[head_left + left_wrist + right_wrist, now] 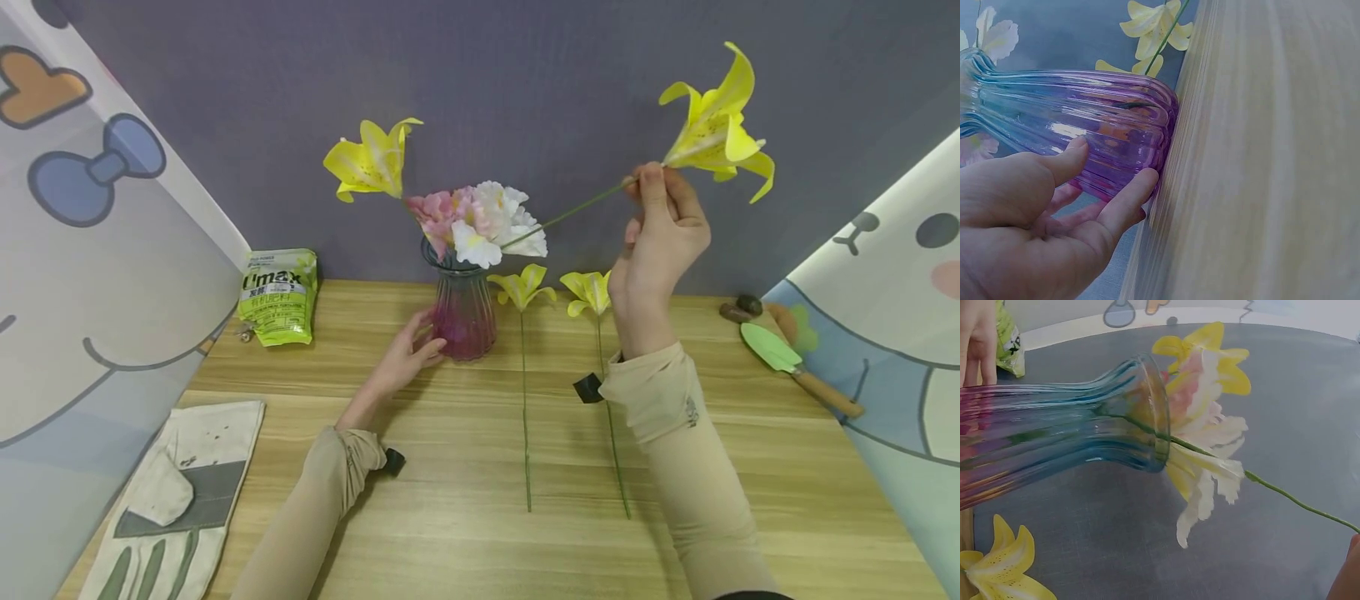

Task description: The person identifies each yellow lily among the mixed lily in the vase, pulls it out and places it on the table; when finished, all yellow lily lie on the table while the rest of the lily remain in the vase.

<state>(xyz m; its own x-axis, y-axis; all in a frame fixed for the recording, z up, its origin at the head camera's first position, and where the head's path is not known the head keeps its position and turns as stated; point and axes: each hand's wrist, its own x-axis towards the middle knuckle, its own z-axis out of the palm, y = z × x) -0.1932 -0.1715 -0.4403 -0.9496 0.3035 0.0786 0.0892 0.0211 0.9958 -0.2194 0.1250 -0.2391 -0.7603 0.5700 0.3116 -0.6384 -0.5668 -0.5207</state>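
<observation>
Right hand (660, 242), raised above and right of the vase (463, 312), pinches a yellow lily (716, 125) stem entering the vase mouth. Left hand (408, 354), fingers relaxed, touches the vase base on the worktop (465, 517).

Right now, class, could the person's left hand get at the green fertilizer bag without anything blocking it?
Probably yes. The left hand rests against the vase, and only bare wooden table lies between it and the fertilizer bag further left.
</observation>
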